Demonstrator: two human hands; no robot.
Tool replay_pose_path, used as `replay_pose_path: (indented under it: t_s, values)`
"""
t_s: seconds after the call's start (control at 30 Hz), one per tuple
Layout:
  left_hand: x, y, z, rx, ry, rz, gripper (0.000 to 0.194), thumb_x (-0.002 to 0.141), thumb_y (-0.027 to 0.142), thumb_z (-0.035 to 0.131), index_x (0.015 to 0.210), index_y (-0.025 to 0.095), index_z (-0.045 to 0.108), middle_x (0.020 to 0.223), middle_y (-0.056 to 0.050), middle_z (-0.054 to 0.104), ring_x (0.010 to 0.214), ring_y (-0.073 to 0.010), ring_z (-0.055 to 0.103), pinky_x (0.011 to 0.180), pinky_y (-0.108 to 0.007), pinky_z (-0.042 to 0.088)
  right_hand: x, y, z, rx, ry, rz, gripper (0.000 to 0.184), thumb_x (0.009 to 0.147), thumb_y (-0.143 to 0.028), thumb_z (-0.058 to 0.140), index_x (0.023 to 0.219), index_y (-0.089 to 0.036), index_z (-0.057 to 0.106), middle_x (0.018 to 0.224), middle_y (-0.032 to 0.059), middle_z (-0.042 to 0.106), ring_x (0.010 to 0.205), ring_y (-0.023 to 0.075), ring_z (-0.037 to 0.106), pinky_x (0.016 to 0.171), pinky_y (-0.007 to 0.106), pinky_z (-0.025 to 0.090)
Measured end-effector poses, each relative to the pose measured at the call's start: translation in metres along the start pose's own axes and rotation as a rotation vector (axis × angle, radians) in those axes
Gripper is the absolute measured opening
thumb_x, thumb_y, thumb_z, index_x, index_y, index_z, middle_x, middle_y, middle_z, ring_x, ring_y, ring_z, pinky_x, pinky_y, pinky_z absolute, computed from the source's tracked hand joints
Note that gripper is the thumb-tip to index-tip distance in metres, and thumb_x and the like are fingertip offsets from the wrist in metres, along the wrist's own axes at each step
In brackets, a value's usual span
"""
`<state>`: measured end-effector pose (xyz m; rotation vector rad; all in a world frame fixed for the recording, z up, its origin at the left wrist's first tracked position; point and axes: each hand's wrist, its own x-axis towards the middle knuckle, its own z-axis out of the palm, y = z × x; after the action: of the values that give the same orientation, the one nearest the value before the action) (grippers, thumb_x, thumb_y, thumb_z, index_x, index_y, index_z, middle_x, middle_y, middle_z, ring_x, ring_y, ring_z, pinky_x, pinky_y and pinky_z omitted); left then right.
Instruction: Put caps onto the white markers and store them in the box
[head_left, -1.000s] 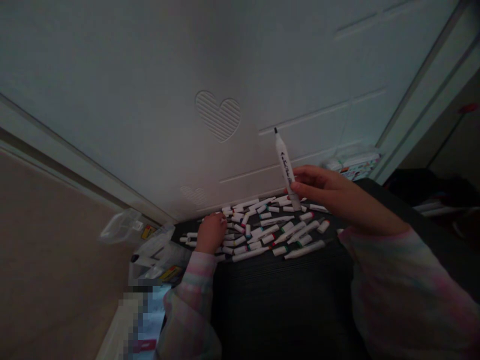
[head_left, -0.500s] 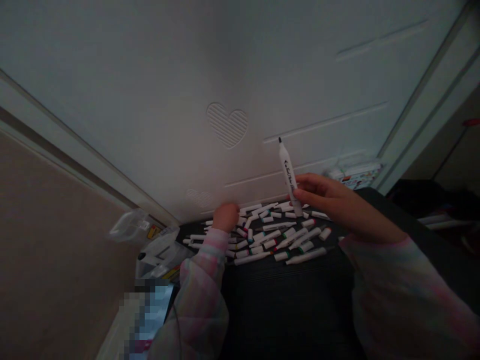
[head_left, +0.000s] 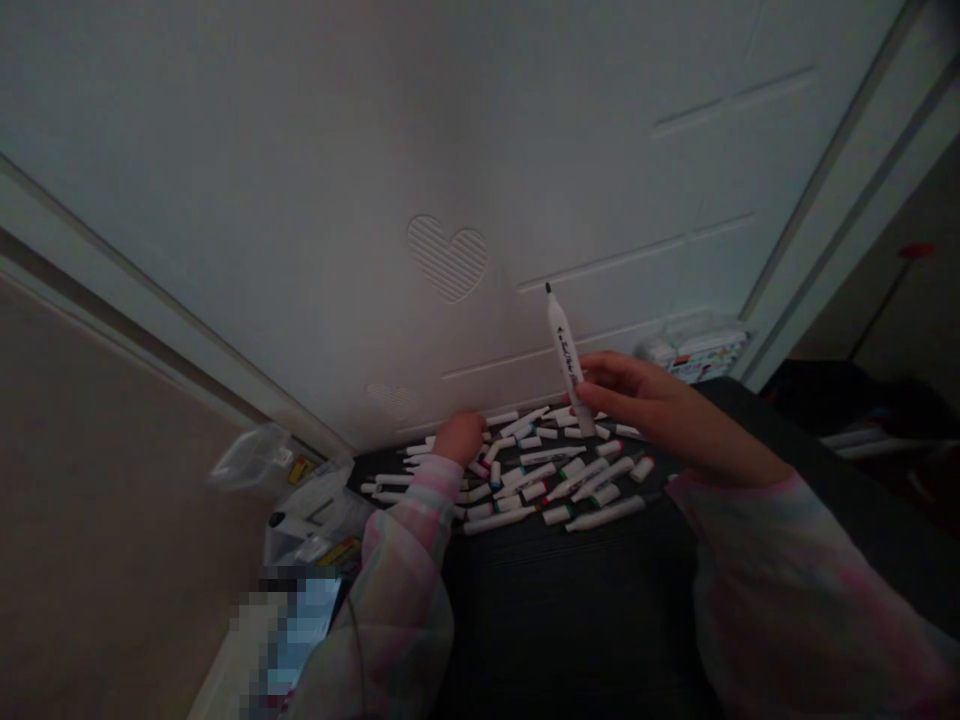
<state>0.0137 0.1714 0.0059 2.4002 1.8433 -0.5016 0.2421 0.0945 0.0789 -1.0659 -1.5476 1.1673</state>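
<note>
Between the thumb and fingers of my right hand [head_left: 641, 400] is a white marker [head_left: 562, 342], held nearly upright with its dark bare tip pointing up and black lettering on its side. My left hand [head_left: 459, 438] reaches down to the back left of a spread of loose markers and caps; its fingertips are hidden, so I cannot tell whether it grips anything. Several uncapped white markers [head_left: 606, 514] lie scattered on the black tabletop [head_left: 555, 620]. Among them are short white caps [head_left: 557, 515] with coloured ends, some green, some red.
A white panel with an embossed heart [head_left: 448, 258] rises behind the tabletop. Clear plastic cases [head_left: 319, 515] stand at the left. A plastic-wrapped box [head_left: 697, 352] sits at the back right. Below the cases is a partly blurred-out bright screen [head_left: 307, 620].
The camera view has shifted slightly. My right hand still holds the marker upright, a little further left in view. My left hand has moved slightly right among the markers.
</note>
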Motion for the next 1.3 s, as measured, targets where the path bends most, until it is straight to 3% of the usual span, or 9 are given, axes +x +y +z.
replay_pose_path:
  t_s: [0.37, 0.7, 0.8, 1.03, 1.17, 1.3]
  values:
    - [0.003, -0.003, 0.008, 0.000, 0.028, 0.067, 0.031, 0.086, 0.032, 0.051, 0.113, 0.017, 0.053, 0.115, -0.009, 0.055, 0.097, -0.0198, 0.057, 0.081, -0.041, 0.050, 0.000, 0.005, -0.001, 0.008, -0.010, 0.021, 0.032, 0.079, -0.035, 0.057, 0.107, -0.018, 0.055, 0.090, 0.0040, 0.062, 0.084, 0.0172, 0.058, 0.079, 0.032, 0.047]
    - [-0.007, 0.003, -0.002, 0.033, 0.126, 0.098, 0.032, 0.086, 0.032, 0.052, 0.114, 0.016, 0.053, 0.115, -0.009, 0.056, 0.097, -0.0200, 0.057, 0.081, -0.041, 0.050, 0.000, 0.003, -0.001, -0.016, 0.000, 0.025, 0.030, 0.080, -0.035, 0.055, 0.105, -0.018, 0.055, 0.092, 0.0050, 0.062, 0.091, 0.0202, 0.058, 0.078, 0.032, 0.048]
    - [-0.008, 0.015, -0.004, 0.023, 0.151, 0.208, 0.032, 0.086, 0.032, 0.052, 0.113, 0.016, 0.053, 0.114, -0.009, 0.056, 0.097, -0.0200, 0.057, 0.081, -0.041, 0.050, 0.000, 0.004, -0.001, -0.017, -0.007, 0.007, 0.028, 0.080, -0.034, 0.055, 0.103, -0.019, 0.056, 0.093, 0.0048, 0.063, 0.089, 0.0194, 0.058, 0.077, 0.032, 0.048]
    - [-0.010, 0.069, 0.004, 0.016, 0.234, 0.432, 0.030, 0.086, 0.031, 0.052, 0.111, 0.015, 0.054, 0.112, -0.008, 0.057, 0.096, -0.0198, 0.058, 0.081, -0.041, 0.049, 0.000, 0.003, -0.001, -0.002, 0.007, 0.041, 0.028, 0.077, -0.035, 0.057, 0.102, -0.021, 0.057, 0.087, 0.0027, 0.062, 0.078, 0.0169, 0.058, 0.076, 0.033, 0.048]
    - [-0.009, 0.084, 0.008, 0.012, 0.279, 0.463, 0.029, 0.086, 0.031, 0.052, 0.109, 0.015, 0.055, 0.112, -0.008, 0.057, 0.098, -0.0202, 0.057, 0.082, -0.042, 0.049, -0.001, 0.001, 0.000, 0.014, 0.042, 0.015, 0.030, 0.073, -0.038, 0.060, 0.097, -0.021, 0.059, 0.085, 0.0028, 0.063, 0.081, 0.0183, 0.058, 0.075, 0.032, 0.047]
    - [-0.012, 0.086, 0.008, -0.004, 0.290, 0.455, 0.024, 0.086, 0.028, 0.051, 0.105, 0.014, 0.057, 0.109, -0.008, 0.059, 0.098, -0.0196, 0.057, 0.083, -0.041, 0.048, -0.002, -0.002, 0.000, -0.013, 0.043, 0.015, 0.027, 0.073, -0.038, 0.061, 0.095, -0.021, 0.059, 0.087, 0.0030, 0.065, 0.083, 0.0188, 0.059, 0.074, 0.031, 0.048]
